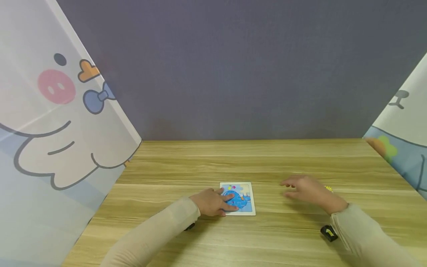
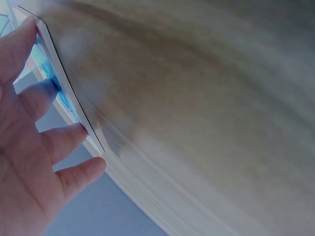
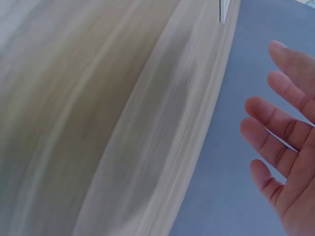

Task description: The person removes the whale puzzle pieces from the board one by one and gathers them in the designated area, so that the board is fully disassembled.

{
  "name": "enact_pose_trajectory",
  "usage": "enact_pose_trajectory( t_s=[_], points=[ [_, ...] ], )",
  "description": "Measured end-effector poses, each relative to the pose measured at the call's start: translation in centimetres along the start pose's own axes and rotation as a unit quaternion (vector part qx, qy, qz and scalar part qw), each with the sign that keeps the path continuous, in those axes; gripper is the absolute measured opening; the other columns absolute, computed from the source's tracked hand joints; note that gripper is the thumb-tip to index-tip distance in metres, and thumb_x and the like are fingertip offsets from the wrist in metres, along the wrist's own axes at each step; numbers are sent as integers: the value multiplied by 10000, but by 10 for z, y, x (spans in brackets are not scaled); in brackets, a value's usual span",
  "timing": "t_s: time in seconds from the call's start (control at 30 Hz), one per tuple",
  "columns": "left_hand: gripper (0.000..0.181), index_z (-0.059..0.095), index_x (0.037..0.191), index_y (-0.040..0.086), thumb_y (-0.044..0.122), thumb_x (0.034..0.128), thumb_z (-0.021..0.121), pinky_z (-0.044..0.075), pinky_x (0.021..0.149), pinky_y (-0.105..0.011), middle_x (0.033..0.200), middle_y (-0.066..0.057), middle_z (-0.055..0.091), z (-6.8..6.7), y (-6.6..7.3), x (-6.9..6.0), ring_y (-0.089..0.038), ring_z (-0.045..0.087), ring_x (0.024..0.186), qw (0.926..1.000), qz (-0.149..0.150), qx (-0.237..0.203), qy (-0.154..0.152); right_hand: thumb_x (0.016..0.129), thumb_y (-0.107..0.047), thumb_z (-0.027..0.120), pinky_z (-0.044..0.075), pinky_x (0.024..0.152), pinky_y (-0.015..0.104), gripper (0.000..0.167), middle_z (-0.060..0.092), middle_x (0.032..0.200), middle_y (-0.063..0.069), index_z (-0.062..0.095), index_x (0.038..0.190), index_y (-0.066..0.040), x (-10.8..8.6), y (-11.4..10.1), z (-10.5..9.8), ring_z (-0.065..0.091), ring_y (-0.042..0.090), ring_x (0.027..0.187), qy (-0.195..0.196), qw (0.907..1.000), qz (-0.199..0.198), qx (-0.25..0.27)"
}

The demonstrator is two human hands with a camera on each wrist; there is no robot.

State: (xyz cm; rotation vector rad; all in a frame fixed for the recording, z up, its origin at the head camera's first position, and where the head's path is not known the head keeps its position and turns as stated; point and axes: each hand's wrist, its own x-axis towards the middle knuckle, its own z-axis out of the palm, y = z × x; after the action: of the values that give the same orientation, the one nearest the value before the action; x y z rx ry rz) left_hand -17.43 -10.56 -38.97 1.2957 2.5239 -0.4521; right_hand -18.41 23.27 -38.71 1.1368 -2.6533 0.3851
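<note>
A small square puzzle with a white border and a blue whale picture lies flat on the wooden table. My left hand rests on its left part with fingers spread, covering some of the picture. In the left wrist view the fingertips of the left hand touch the board's edge and face. To the right of the puzzle, my right hand hovers above the table, fingers loosely bent and holding nothing. The right wrist view shows the right hand apart from any object.
A yellow item shows partly behind the right hand; its kind is hidden. The wooden table meets a grey panel at the back. Cartoon-printed curtains stand at both sides. Black wrist devices sit under the sleeves.
</note>
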Motion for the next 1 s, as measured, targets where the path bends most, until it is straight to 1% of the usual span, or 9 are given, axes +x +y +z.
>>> enact_pose_trajectory(
  t_s=[0.1,0.17,0.33,0.43,0.67,0.73,0.87,1.0],
  points=[
    [469,381,1427,470,427,973,491,457,961,-406,1528,61,304,0,0,1,-316,359,1354,10000,22,52,-5,757,-192,795,535,681,376,299,711,950,88,730,1008,-44,5,-3,2,669,212,797,-86,9999,-111,-45],
    [469,380,1427,470,425,974,492,462,955,-404,1529,63,303,0,0,1,-315,358,1355,10000,39,87,5,770,-190,787,537,706,394,284,711,963,82,731,1012,-51,8,-6,3,673,234,833,-218,9997,-91,-32],
    [471,390,1424,466,416,971,509,460,957,-417,1526,58,309,0,-1,2,-320,363,1352,10000,38,66,29,795,-182,769,534,746,414,252,715,978,62,736,1017,-67,16,-12,9,676,238,868,-464,9989,-23,-53],
    [470,394,1424,462,413,971,510,452,967,-429,1527,54,306,0,-2,2,-326,358,1354,10000,35,9,33,796,-174,764,534,756,413,235,718,975,58,737,1006,-70,22,-15,12,679,232,868,-500,9987,-72,-89],
    [471,395,1423,459,425,967,505,438,983,-441,1526,55,310,-1,-3,0,-318,363,1353,9999,71,113,63,793,-164,765,539,763,394,209,719,961,64,735,975,-66,36,-24,16,680,233,873,-469,9975,-527,-68],
    [473,396,1423,459,426,965,508,439,982,-438,1524,56,313,-1,-2,0,-314,371,1349,9998,83,143,58,805,-163,752,535,779,399,194,719,972,62,735,975,-72,38,-27,17,678,235,893,-514,9970,-571,-40],
    [477,395,1423,461,428,962,513,435,986,-438,1523,58,317,-2,-1,-1,-310,379,1345,9998,85,172,40,815,-164,737,528,801,411,190,717,986,63,733,981,-71,44,-30,20,676,232,897,-634,9964,-566,0],
    [479,385,1426,467,435,964,505,434,987,-436,1525,60,315,-1,-1,0,-306,377,1347,9997,82,212,11,820,-184,733,524,820,415,215,715,998,66,730,998,-63,50,-32,26,674,234,910,-848,9952,-488,28]
  ],
)
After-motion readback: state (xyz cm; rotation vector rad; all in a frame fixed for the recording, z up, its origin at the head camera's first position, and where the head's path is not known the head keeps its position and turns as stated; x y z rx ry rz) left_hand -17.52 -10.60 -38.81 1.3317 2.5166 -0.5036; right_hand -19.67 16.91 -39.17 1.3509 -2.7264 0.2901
